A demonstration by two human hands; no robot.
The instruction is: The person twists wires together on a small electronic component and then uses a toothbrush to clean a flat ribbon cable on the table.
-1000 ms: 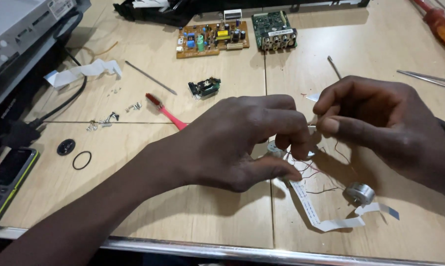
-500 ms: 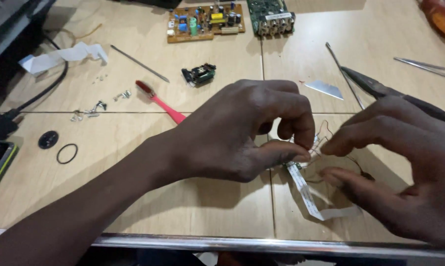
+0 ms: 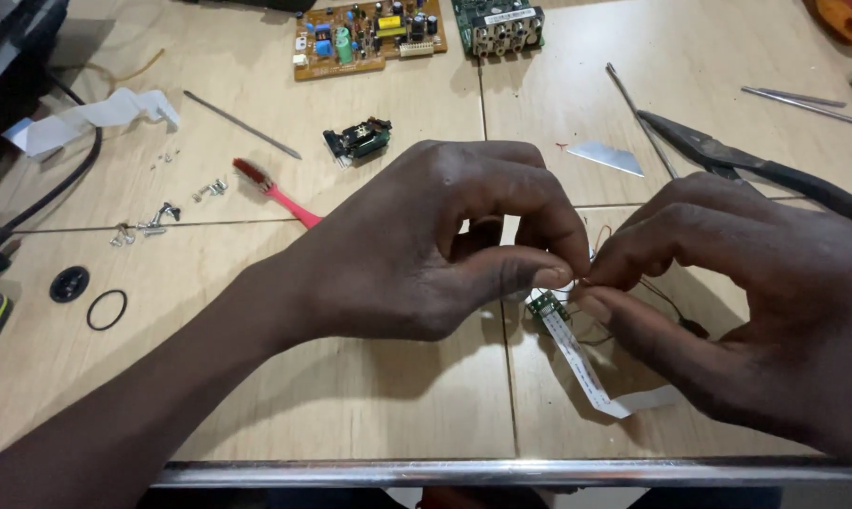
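Two hands now meet over the small green board (image 3: pixel 545 304): my right hand (image 3: pixel 756 320) has come back in, and my left hand (image 3: pixel 426 250) pinches thin wires beside it. Its white ribbon cable (image 3: pixel 586 372) trails on the wooden table (image 3: pixel 256 396), so the fine work sits between my fingertips.

Light wood tabletop (image 3: pixel 351 396) w/ seams, metal front edge (image 3: pixel 501 471), even light

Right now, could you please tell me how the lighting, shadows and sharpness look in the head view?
Head view: even, soft light on the pale wooden table; the left hand casts a dim shadow beneath it; a bright glare streak on the metal table edge; the small green board with white ribbon cable is sharp; the right hand is slightly soft near the frame.
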